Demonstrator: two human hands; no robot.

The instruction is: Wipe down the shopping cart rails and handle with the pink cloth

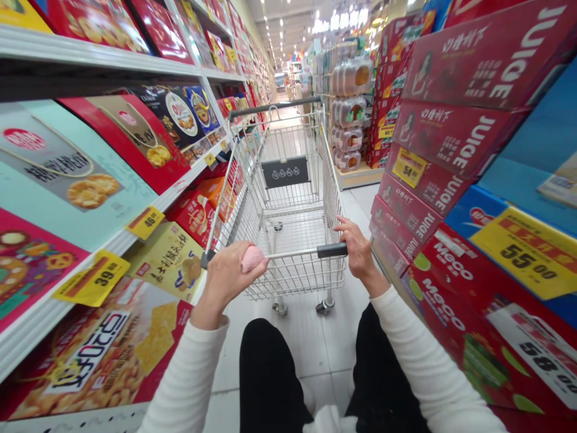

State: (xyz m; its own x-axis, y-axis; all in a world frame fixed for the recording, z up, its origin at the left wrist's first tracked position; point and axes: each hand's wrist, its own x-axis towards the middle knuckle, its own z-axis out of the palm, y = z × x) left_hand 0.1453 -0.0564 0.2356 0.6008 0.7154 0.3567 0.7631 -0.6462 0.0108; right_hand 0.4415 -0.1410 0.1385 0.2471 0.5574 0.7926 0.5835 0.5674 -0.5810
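Observation:
A wire shopping cart (288,279) stands in front of me in the aisle, its basket floor showing bare mesh. My left hand (232,267) is closed over the left part of the cart's handle. Between its thumb and fingers is a small pink, rounded thing (253,258), pressed against the handle; its kind is unclear. At the other end, my right hand (356,248) is wrapped around the handle's black grip (332,250), index finger pointing forward along the basket's side. A dark panel with round symbols (285,172) hangs inside the cart.
Shelves of boxed snacks with yellow price tags (146,222) run close along the left. Stacked red drink cartons (444,129) rise on the right, close to the cart. Farther ahead, wrapped bottle packs (349,114) stand on a low platform (359,177). Pale floor tiles (311,340) lie below.

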